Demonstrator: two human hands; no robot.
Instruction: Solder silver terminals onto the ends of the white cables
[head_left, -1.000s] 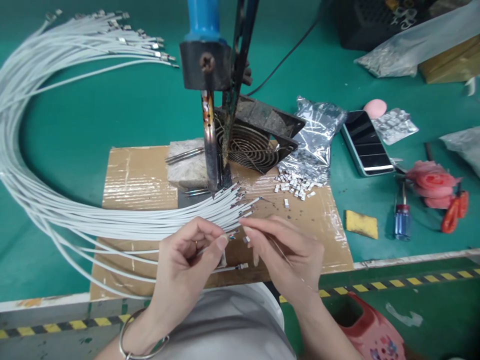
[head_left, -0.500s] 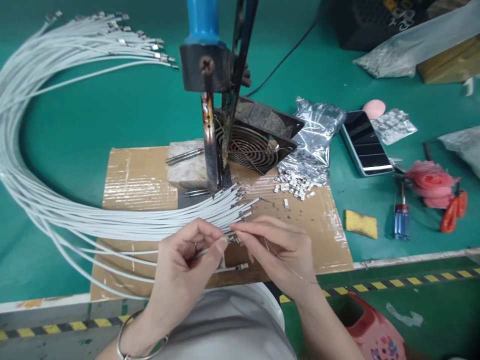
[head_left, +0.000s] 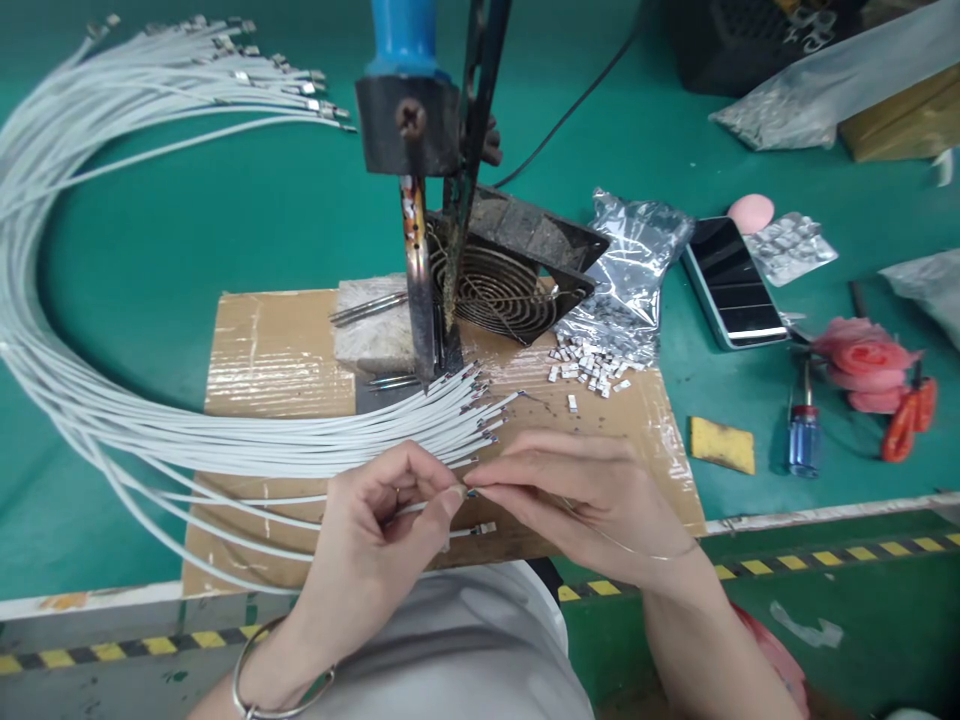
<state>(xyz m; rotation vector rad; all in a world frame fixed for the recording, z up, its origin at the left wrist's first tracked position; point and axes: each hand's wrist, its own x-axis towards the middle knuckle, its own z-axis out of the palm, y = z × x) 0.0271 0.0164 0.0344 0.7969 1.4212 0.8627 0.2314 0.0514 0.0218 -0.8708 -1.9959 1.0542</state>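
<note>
My left hand [head_left: 386,545] is closed, with thumb and forefinger pinching a white cable [head_left: 412,508] close to its end. Meeting it there, my right hand [head_left: 592,490] has its fingertips pressed together at the cable's short coloured wires, which are mostly hidden. A thin silvery wire [head_left: 637,552], looking like solder, runs from under the right fingers across to the wrist. Just beyond both hands lies a thick bundle of white cables [head_left: 300,435] with stripped ends. Below the fingertips, another cable end bears a small metal connector [head_left: 484,529].
A blue-handled soldering iron [head_left: 416,270] stands upright over the bundle, beside a dark fan [head_left: 502,285]. Small connectors [head_left: 592,368] lie piled on the cardboard [head_left: 262,350]. To the right are a yellow sponge [head_left: 721,446], a phone [head_left: 733,285] and a screwdriver [head_left: 804,440].
My right hand has turned flatter and its wrist has shifted right, fingertips staying near the cable's end. My left hand has moved slightly right and down, still pinching the cable.
</note>
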